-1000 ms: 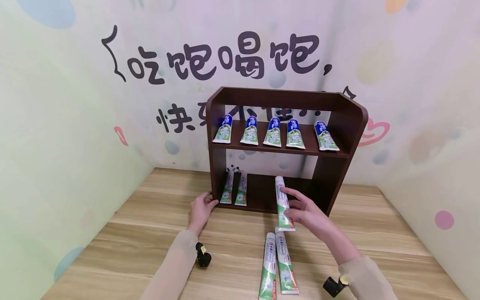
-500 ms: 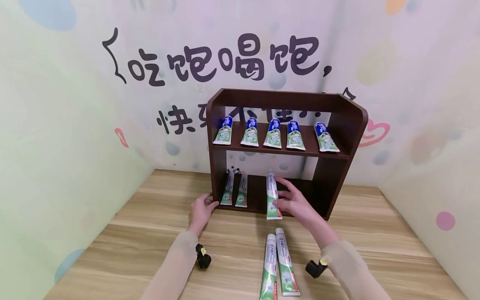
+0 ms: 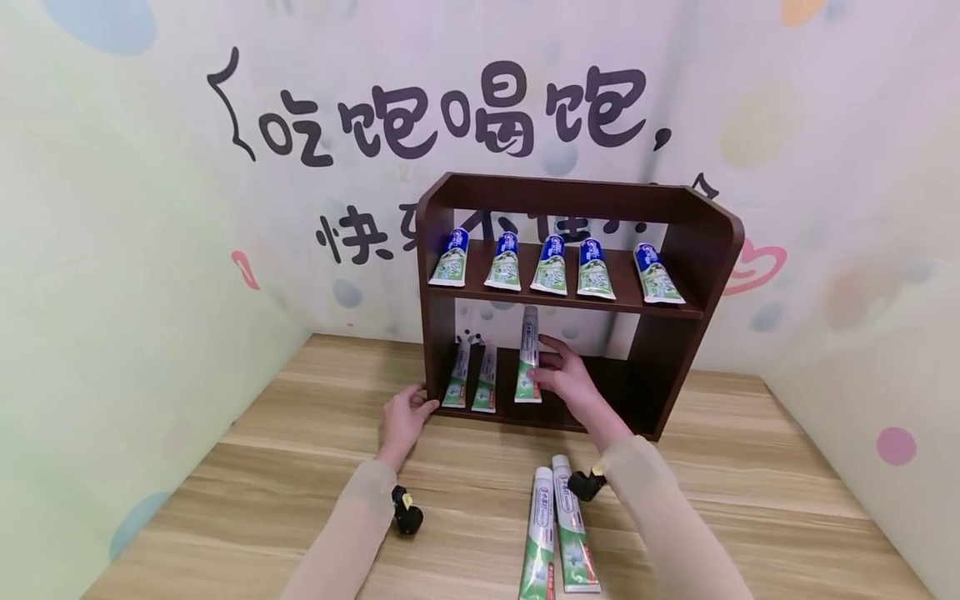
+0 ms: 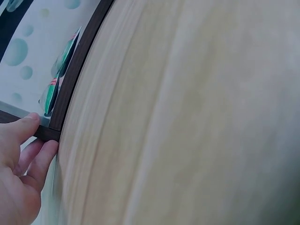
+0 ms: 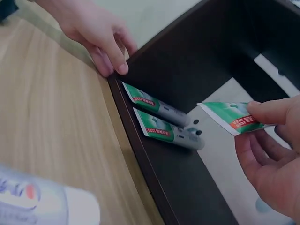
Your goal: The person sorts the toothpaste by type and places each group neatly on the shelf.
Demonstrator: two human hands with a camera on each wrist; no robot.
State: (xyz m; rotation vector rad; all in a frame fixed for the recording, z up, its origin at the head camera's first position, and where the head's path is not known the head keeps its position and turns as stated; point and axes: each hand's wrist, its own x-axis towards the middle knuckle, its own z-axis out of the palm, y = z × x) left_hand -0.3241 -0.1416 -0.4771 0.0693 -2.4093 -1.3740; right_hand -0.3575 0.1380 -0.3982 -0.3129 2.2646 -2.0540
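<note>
My right hand (image 3: 568,379) pinches a green-and-white toothpaste tube (image 3: 528,358) between thumb and fingers, at the lower level of a dark brown two-tier shelf (image 3: 480,293). In the right wrist view the tube's flat green end (image 5: 229,115) points toward the shelf's left side, above the bottom board. Two similar tubes, a left one (image 3: 457,379) and a right one (image 3: 485,382), lie side by side on that board. With thumb and fingers, my left hand (image 3: 405,425) grips the shelf's lower left front corner, seen close in the left wrist view around the dark board edge (image 4: 47,133).
Several blue-and-green toothpaste tubes (image 3: 551,267) lie in a row on the upper shelf. Two more green-and-white tubes, one left (image 3: 538,533) and one right (image 3: 574,533), lie on the wooden table (image 3: 300,467) in front. A printed wall (image 3: 360,50) stands behind.
My right hand has carried the toothpaste tube forward and to the left, from in front of the shelf into its lower level. The left hand has stayed at the corner.
</note>
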